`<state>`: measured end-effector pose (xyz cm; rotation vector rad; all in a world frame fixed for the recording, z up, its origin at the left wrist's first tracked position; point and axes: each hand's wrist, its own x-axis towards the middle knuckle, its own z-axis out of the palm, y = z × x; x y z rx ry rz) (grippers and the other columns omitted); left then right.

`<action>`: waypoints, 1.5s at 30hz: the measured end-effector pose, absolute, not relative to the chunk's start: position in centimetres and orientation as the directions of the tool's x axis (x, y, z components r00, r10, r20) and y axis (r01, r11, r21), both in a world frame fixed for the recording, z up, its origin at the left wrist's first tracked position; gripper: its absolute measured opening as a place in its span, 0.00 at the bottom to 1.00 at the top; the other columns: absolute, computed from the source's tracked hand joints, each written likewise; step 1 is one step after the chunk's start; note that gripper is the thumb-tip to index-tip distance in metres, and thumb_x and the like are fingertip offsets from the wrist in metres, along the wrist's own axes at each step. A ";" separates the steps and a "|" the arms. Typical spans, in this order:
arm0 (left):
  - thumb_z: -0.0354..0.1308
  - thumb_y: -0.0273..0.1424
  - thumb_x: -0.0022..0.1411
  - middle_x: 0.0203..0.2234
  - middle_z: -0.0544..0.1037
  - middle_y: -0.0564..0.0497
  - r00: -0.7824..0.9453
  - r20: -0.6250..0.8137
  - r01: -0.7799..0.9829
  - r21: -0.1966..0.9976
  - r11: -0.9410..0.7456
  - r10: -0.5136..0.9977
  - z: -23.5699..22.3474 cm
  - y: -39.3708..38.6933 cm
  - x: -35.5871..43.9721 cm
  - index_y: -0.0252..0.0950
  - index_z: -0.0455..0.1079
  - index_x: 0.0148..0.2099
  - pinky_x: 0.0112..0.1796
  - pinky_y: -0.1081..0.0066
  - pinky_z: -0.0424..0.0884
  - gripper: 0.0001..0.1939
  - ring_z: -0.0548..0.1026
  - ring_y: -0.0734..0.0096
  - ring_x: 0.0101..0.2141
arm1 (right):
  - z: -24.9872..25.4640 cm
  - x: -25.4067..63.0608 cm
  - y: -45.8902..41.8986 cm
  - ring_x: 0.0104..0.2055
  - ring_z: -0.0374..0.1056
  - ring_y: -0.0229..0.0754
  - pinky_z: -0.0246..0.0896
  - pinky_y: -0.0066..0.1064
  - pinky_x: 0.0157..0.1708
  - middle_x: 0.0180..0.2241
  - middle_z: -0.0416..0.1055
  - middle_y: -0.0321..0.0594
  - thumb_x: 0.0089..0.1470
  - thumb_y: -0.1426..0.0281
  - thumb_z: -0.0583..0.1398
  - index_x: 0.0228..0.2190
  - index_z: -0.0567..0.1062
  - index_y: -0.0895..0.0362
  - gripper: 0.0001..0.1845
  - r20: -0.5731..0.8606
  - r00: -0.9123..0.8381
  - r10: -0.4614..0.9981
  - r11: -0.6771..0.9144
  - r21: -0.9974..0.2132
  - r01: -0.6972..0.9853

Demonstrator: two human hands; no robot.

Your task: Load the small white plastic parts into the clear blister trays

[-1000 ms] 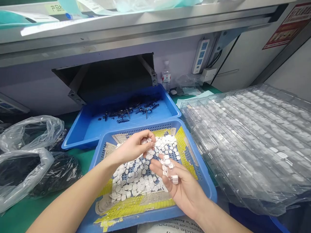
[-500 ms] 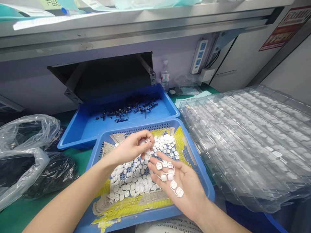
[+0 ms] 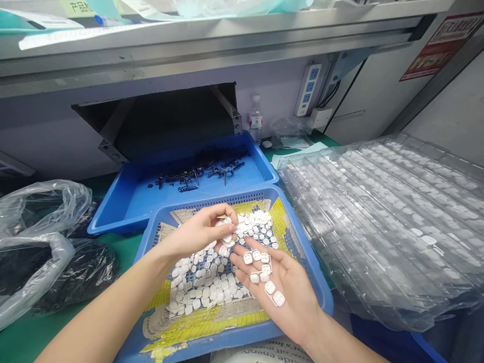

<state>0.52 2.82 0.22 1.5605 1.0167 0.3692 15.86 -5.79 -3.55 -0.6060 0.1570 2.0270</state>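
My left hand (image 3: 214, 229) is closed, with thumb and fingers curled round several small white square plastic pieces (image 3: 227, 239). Palm up beside it, my right hand (image 3: 282, 282) has its fingers stretched out and carries several more of these pieces (image 3: 266, 268), some joined in pairs. Both hands are above a blue basket (image 3: 327, 297) lined with yellow and printed paper. Many loose white pieces (image 3: 212, 290) lie heaped in the basket, partly hidden by my hands.
Behind the basket, a blue tray (image 3: 128, 201) contains black plastic parts (image 3: 192, 176). Clear trays (image 3: 378, 217) of white pieces are stacked at right. Plastic bags (image 3: 71, 277) with dark contents lie at left. A water bottle (image 3: 256, 121) stands at the back, below a metal shelf edge (image 3: 189, 50).
My left fingers have shifted slightly, and more of the white pieces in them now show. My right hand stays almost still with its pieces on the palm.
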 end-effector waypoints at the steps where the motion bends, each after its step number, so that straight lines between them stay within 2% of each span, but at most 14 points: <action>1: 0.52 0.36 0.56 0.24 0.67 0.55 0.574 -0.299 0.391 0.918 0.066 0.762 0.2 2.8 0.5 0.37 0.61 0.33 0.19 0.79 0.61 0.08 0.64 0.79 0.20 | -3.6 15.9 -5.8 0.39 0.67 0.41 0.59 0.32 0.40 0.37 0.70 0.46 0.49 0.69 0.53 0.42 0.67 0.62 0.17 -0.475 -0.399 0.785 -0.515 -0.140 -0.846; 6: 0.54 0.36 0.56 0.19 0.68 0.56 0.591 -0.340 0.377 0.918 0.122 0.731 0.3 2.7 0.5 0.37 0.61 0.34 0.14 0.83 0.56 0.08 0.61 0.81 0.18 | -3.6 15.9 -5.7 0.38 0.67 0.42 0.61 0.31 0.37 0.40 0.69 0.49 0.49 0.69 0.53 0.41 0.68 0.63 0.17 -0.500 -0.372 0.782 -0.512 -0.174 -0.841; 9: 0.53 0.36 0.56 0.17 0.68 0.57 0.622 -0.376 0.399 0.907 0.134 0.687 0.5 2.4 0.6 0.37 0.61 0.34 0.13 0.83 0.54 0.08 0.60 0.81 0.16 | -3.6 15.9 -5.7 0.28 0.67 0.35 0.60 0.25 0.25 0.34 0.70 0.45 0.49 0.70 0.53 0.37 0.69 0.62 0.14 -0.533 -0.322 0.783 -0.494 -0.218 -0.841; 11: 0.53 0.37 0.56 0.17 0.68 0.56 0.638 -0.393 0.417 0.899 0.131 0.662 0.5 2.2 0.7 0.37 0.61 0.34 0.13 0.83 0.54 0.09 0.60 0.81 0.15 | -3.7 16.0 -5.7 0.16 0.58 0.27 0.50 0.19 0.13 0.26 0.68 0.37 0.48 0.71 0.54 0.32 0.70 0.61 0.09 -0.550 -0.314 0.774 -0.502 -0.229 -0.834; 13: 0.53 0.37 0.56 0.18 0.69 0.56 0.652 -0.397 0.421 0.898 0.127 0.647 0.6 2.1 0.8 0.37 0.61 0.34 0.14 0.82 0.55 0.09 0.61 0.81 0.16 | -3.8 16.0 -5.7 0.11 0.45 0.23 0.37 0.17 0.08 0.18 0.61 0.30 0.48 0.70 0.55 0.26 0.69 0.60 0.06 -0.565 -0.330 0.756 -0.523 -0.220 -0.823; 17: 0.51 0.36 0.57 0.19 0.69 0.55 0.676 -0.391 0.417 0.902 0.113 0.625 0.7 1.8 1.2 0.37 0.61 0.34 0.14 0.82 0.55 0.08 0.60 0.81 0.16 | -3.9 15.9 -6.0 0.12 0.40 0.23 0.30 0.17 0.09 0.16 0.54 0.27 0.48 0.63 0.58 0.25 0.66 0.58 0.11 -0.567 -0.301 0.767 -0.538 -0.313 -0.782; 22: 0.49 0.35 0.59 0.18 0.67 0.57 0.658 -0.383 0.481 0.876 0.029 0.649 0.7 1.0 1.8 0.36 0.60 0.36 0.14 0.82 0.56 0.07 0.58 0.83 0.13 | -3.8 15.6 -6.2 0.15 0.48 0.23 0.31 0.17 0.10 0.22 0.59 0.29 0.42 0.57 0.61 0.26 0.64 0.57 0.17 -0.529 -0.251 0.811 -0.540 -0.511 -0.669; 26: 0.46 0.32 0.60 0.21 0.67 0.57 0.665 -0.248 0.511 0.839 -0.187 0.704 0.8 0.0 2.0 0.37 0.61 0.38 0.18 0.81 0.59 0.06 0.61 0.82 0.17 | -4.0 15.4 -6.1 0.15 0.48 0.23 0.29 0.18 0.10 0.22 0.60 0.29 0.41 0.58 0.62 0.25 0.62 0.57 0.17 -0.493 -0.235 0.837 -0.525 -0.607 -0.596; 29: 0.47 0.32 0.60 0.26 0.69 0.55 0.670 -0.124 0.545 0.752 -0.371 0.732 1.0 -0.6 1.8 0.39 0.60 0.43 0.21 0.79 0.60 0.08 0.64 0.78 0.22 | -4.0 15.4 -6.1 0.14 0.44 0.22 0.28 0.19 0.10 0.22 0.60 0.28 0.41 0.58 0.61 0.24 0.61 0.57 0.18 -0.492 -0.221 0.842 -0.520 -0.629 -0.578; 32: 0.48 0.30 0.60 0.29 0.69 0.54 0.666 -0.080 0.572 0.693 -0.439 0.742 1.2 -0.9 1.6 0.40 0.59 0.47 0.22 0.79 0.60 0.12 0.65 0.77 0.24 | -3.8 15.4 -6.2 0.13 0.41 0.22 0.27 0.19 0.10 0.21 0.60 0.27 0.41 0.59 0.62 0.23 0.60 0.57 0.18 -0.495 -0.210 0.843 -0.515 -0.630 -0.581; 34: 0.48 0.30 0.59 0.27 0.69 0.54 0.650 -0.118 0.569 0.731 -0.378 0.750 1.3 -0.8 1.6 0.40 0.60 0.46 0.21 0.79 0.60 0.11 0.64 0.79 0.21 | -3.8 15.5 -6.2 0.13 0.41 0.22 0.27 0.19 0.10 0.20 0.60 0.27 0.41 0.62 0.62 0.22 0.60 0.57 0.17 -0.502 -0.201 0.841 -0.507 -0.605 -0.614; 37: 0.49 0.33 0.59 0.23 0.67 0.56 0.596 -0.246 0.508 0.853 -0.122 0.764 1.3 -0.3 1.6 0.39 0.62 0.42 0.16 0.81 0.60 0.08 0.63 0.81 0.17 | -3.8 15.8 -6.2 0.13 0.42 0.23 0.28 0.18 0.09 0.18 0.59 0.28 0.40 0.67 0.61 0.21 0.60 0.57 0.13 -0.524 -0.201 0.827 -0.480 -0.475 -0.737; 40: 0.50 0.37 0.58 0.21 0.66 0.56 0.564 -0.335 0.423 0.902 0.084 0.755 1.2 0.2 1.7 0.37 0.63 0.37 0.13 0.83 0.59 0.09 0.65 0.79 0.19 | -3.7 16.3 -6.2 0.13 0.47 0.25 0.29 0.18 0.09 0.18 0.61 0.31 0.35 0.72 0.58 0.19 0.61 0.58 0.08 -0.459 -0.272 0.846 -0.458 -0.365 -0.811; 45: 0.50 0.41 0.57 0.17 0.67 0.56 0.576 -0.388 0.377 0.907 0.188 0.719 0.5 0.0 2.3 0.35 0.62 0.33 0.12 0.85 0.52 0.13 0.63 0.81 0.16 | -3.6 16.4 -6.4 0.14 0.52 0.26 0.29 0.17 0.09 0.22 0.67 0.38 0.34 0.72 0.55 0.19 0.64 0.60 0.04 -0.361 -0.383 0.850 -0.513 -0.409 -0.754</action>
